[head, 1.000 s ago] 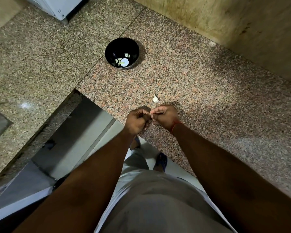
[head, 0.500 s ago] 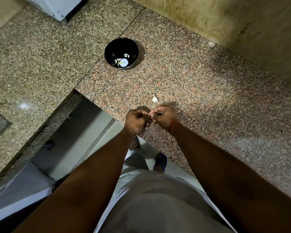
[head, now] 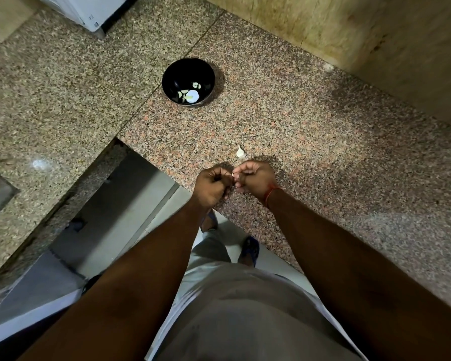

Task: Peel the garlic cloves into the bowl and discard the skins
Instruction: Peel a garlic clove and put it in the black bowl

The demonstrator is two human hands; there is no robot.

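Barely anything has moved in the last second: both hands stay knuckle to knuckle at the counter's front edge. Left hand (head: 214,183) and right hand (head: 255,179) are curled tight, pinching a pale sliver of garlic clove (head: 232,176) between them, mostly hidden, so I'd guess that skin isn't off yet. One more pale garlic piece (head: 240,152) lies on the granite counter (head: 310,131) just beyond the knuckles. Well beyond that is the black bowl (head: 172,76), with a few pale cloves inside. Yellowish wall (head: 362,29) at the back, floor below.

Bowl (head: 188,83) behind hands; clove (head: 240,152) between.
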